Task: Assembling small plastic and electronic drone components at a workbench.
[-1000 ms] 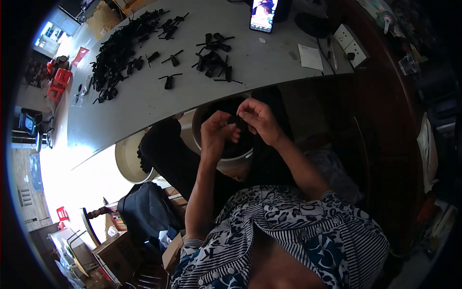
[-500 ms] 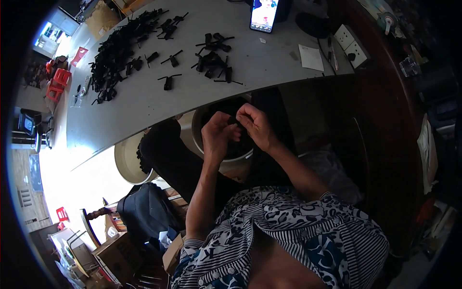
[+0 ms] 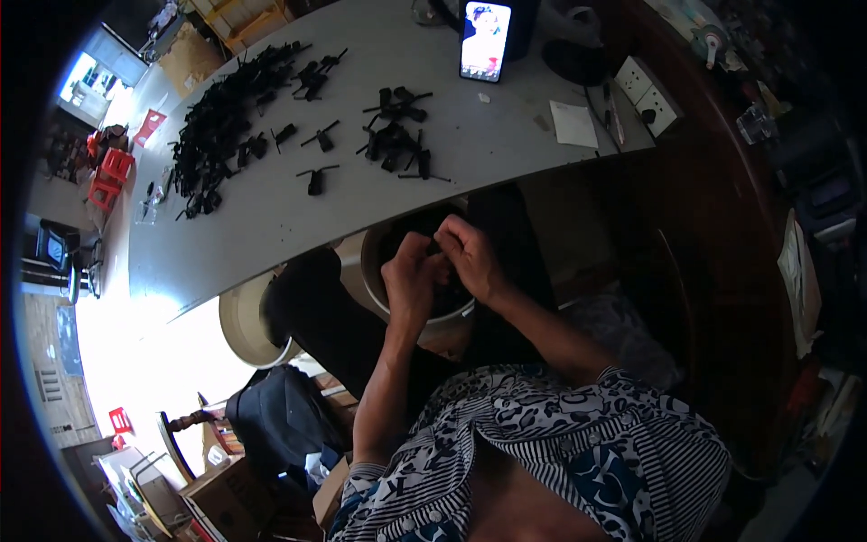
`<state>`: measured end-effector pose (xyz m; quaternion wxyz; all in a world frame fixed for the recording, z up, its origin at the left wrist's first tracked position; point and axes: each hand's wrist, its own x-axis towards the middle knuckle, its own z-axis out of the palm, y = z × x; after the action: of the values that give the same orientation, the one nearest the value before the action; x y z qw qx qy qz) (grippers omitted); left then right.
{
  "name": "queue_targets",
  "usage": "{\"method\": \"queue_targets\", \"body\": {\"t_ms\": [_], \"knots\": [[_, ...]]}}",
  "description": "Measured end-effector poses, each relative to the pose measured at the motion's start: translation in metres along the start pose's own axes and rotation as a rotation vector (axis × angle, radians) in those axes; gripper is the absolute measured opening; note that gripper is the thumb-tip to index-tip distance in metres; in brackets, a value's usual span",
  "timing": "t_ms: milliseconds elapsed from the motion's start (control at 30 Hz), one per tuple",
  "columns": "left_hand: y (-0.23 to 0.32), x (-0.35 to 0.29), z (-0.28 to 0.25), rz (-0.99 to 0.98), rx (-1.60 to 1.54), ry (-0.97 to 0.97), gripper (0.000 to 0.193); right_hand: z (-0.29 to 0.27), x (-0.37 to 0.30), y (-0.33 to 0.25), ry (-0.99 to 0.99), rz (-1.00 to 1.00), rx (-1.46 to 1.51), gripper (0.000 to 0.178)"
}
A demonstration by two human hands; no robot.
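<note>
Black part (image 3: pixel 433 245), small & mostly hidden by fingers, sat btwn both hands, just off the near edge of a grey table (image 3: pixel 298 226) & over a pale bucket (image 3: pixel 369 275) w/ dark contents. L hand (image 3: pixel 413 275) had curled fingers gripping it; R hand (image 3: pixel 470 259) had thumb + index pinched closed at it too, tho we couldn't tell the exact contact pt b/c the fingertips covered it.

Handling: we judged it light & prob. stiff plastic, going by the loose black pieces (image 3: pixel 217 126) heaped on the table's L side, which showed chunky bodies w/ thin arms. We reckoned the body was the best hold, esp. btwn thumb & index; the thin arms looked likelier to bend or snap. Slipperiness we couldn't judge.

Surface: the tabletop looked flat, hard & smooth w/ a few specks. Besides the big heap, we saw a smaller cluster (image 3: pixel 390 144) nr the middle and a few singles btwn. Farther back, a phone (image 3: pixel 484 41) stood upright, screen lit; to its R lay a white paper (image 3: pixel 573 125) and a socket strip (image 3: pixel 648 95).

Room: dim on the R, glaring on the L. A second pale bucket (image 3: pixel 237 330) stood L of the knees, a dark bag (image 3: pixel 284 411) sat nr cardboard boxes (image 3: pixel 230 492), and red stools (image 3: pixel 110 176) showed far L.
</note>
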<state>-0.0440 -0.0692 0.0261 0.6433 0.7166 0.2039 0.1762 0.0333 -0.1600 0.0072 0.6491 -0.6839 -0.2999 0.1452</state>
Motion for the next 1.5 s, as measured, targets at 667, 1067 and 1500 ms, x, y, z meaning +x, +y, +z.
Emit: {"method": "queue_targets", "body": {"t_ms": [667,1067,1500], "knots": [[0.005,0.003,-0.002,0.284,0.337,0.096,0.013,-0.004,0.003,-0.015,-0.117,0.310,0.431,0.027],[0.018,0.000,-0.003,-0.023,-0.231,-0.168,0.021,-0.001,0.000,0.004,0.050,0.443,0.558,0.032],[-0.016,0.008,-0.028,-0.338,-0.500,-0.330,0.014,0.007,-0.002,0.007,0.088,-0.273,0.015,0.014]]}}
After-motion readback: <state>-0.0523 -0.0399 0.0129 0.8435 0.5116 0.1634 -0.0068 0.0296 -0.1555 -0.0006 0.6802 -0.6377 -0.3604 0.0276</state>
